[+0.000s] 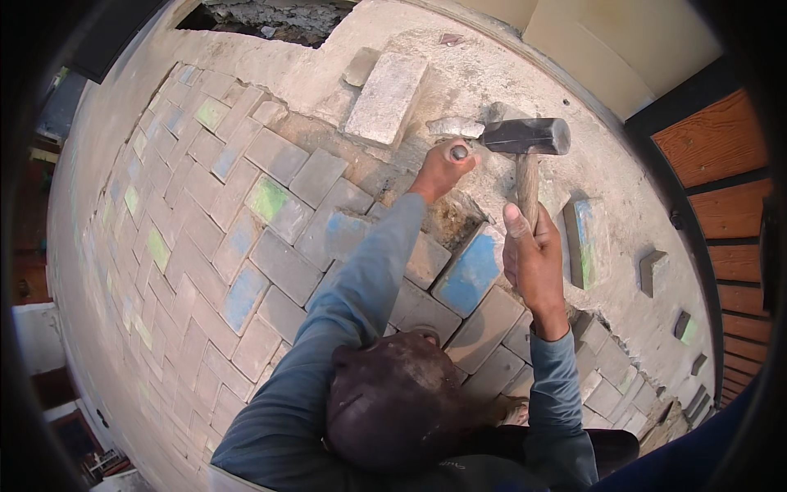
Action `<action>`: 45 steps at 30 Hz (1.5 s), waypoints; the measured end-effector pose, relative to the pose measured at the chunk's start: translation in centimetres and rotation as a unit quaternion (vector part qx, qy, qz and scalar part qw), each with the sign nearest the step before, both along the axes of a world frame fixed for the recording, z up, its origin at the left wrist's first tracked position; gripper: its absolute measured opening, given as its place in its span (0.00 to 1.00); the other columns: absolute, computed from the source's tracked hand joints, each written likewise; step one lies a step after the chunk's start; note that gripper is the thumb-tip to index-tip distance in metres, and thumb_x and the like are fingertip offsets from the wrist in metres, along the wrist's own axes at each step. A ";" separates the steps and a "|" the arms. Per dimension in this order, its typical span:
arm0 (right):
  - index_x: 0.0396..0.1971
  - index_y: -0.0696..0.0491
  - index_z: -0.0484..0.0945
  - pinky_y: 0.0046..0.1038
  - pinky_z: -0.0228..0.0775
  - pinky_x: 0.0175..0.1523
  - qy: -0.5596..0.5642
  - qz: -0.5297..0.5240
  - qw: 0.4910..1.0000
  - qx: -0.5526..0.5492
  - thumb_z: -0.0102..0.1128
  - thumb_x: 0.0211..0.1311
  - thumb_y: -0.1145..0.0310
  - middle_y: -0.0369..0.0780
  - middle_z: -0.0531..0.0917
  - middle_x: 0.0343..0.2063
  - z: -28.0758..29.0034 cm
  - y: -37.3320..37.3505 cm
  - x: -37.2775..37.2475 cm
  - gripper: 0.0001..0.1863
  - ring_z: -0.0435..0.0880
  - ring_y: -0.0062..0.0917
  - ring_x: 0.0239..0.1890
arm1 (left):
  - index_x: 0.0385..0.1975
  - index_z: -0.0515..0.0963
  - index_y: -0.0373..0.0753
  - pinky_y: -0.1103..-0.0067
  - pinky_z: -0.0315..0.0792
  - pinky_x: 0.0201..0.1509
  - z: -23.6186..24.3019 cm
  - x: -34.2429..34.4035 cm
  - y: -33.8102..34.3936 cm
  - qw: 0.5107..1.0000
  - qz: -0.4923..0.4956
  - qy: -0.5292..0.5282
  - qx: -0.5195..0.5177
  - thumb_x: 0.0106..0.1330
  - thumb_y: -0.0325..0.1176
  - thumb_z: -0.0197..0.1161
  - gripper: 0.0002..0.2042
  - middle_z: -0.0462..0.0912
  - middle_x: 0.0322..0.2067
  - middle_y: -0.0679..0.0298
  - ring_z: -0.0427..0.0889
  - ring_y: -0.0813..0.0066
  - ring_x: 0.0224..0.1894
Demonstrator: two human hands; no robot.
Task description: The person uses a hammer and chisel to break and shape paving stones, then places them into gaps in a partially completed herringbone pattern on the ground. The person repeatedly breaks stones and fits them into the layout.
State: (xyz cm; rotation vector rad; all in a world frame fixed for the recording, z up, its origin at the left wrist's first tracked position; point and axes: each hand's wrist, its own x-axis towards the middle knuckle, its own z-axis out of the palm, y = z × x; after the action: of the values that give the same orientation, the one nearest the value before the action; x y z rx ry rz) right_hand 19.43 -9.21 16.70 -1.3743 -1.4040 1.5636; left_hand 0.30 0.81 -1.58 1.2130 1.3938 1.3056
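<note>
My left hand [443, 170] is closed in a fist around a short round-ended tool [459, 152], whose end points up; the rest of it is mostly hidden. Just beyond the fist, a whitish flat piece [453, 127] shows; I cannot tell whether it belongs to that tool. My right hand [537, 264] grips the wooden handle of a club hammer [529, 136], with its dark head raised to the right of my left fist. Below the hands, a blue-marked paving block [470, 271] sits tilted at the ragged edge of the laid paving, beside a patch of bare earth.
Grey paving blocks [287, 254] in a herringbone pattern spread to the left. A loose pale block [387, 98] lies beyond my left hand on rough concrete. Several blocks stand at the right, one green-marked [582, 244], near a slatted brown door [709, 148]. A rubble-filled hole [270, 20] opens at the far left.
</note>
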 end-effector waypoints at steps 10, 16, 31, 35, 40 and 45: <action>0.37 0.57 0.71 0.23 0.60 0.20 0.180 -0.130 0.862 0.456 0.58 0.76 0.64 0.37 0.73 0.22 -0.4 3.0 -2.1 0.12 0.68 0.17 0.17 | 0.31 0.76 0.37 0.76 0.69 0.40 1.9 0.3 -0.6 0.999 -0.013 0.050 -0.012 0.66 0.38 0.71 0.12 0.75 0.28 0.68 0.70 0.78 0.32; 0.46 0.54 0.72 0.20 0.59 0.19 -0.006 -0.008 0.999 -0.034 0.57 0.77 0.55 0.29 0.70 0.19 -7.5 0.3 0.4 0.16 0.67 0.10 0.16 | 0.32 0.76 0.37 0.75 0.69 0.40 -0.6 1.4 -0.8 0.998 0.026 0.034 0.047 0.65 0.34 0.71 0.10 0.74 0.25 0.66 0.71 0.75 0.31; 0.35 0.48 0.67 0.19 0.51 0.13 0.189 -0.198 0.808 0.522 0.47 0.80 0.47 0.30 0.60 0.15 7.4 0.9 -0.3 0.20 0.55 0.11 0.12 | 0.31 0.76 0.33 0.64 0.71 0.39 -1.5 3.1 -0.2 0.980 0.064 0.143 0.121 0.63 0.31 0.72 0.11 0.78 0.29 0.52 0.78 0.52 0.33; 0.37 0.52 0.70 0.22 0.59 0.23 0.020 -0.082 0.926 0.368 0.52 0.80 0.58 0.32 0.67 0.20 -6.4 0.1 -0.1 0.13 0.63 0.12 0.20 | 0.30 0.75 0.33 0.62 0.71 0.38 -1.0 3.8 -0.1 0.983 0.070 0.126 0.111 0.61 0.28 0.71 0.10 0.78 0.28 0.51 0.78 0.49 0.33; 0.39 0.52 0.70 0.19 0.54 0.19 -0.030 -0.056 0.998 -0.012 0.56 0.78 0.58 0.27 0.65 0.18 -9.4 -1.9 1.0 0.13 0.61 0.08 0.17 | 0.29 0.75 0.33 0.59 0.70 0.41 -2.5 3.8 -1.2 0.967 0.070 0.196 0.149 0.57 0.27 0.71 0.10 0.78 0.29 0.50 0.78 0.46 0.36; 0.36 0.50 0.68 0.18 0.46 0.14 0.081 -0.183 0.973 0.112 0.56 0.78 0.56 0.26 0.61 0.15 -1.2 -2.6 0.6 0.15 0.56 0.08 0.12 | 0.28 0.74 0.34 0.60 0.69 0.43 -1.4 3.2 -1.3 0.981 0.054 0.135 0.126 0.61 0.31 0.72 0.12 0.77 0.30 0.52 0.76 0.49 0.37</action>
State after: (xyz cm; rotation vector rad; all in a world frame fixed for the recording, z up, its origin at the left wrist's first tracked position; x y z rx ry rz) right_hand 20.01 -11.83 15.52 -1.2533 -1.1145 1.2075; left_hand 3.52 -0.51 -2.98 1.5490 1.5369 1.4679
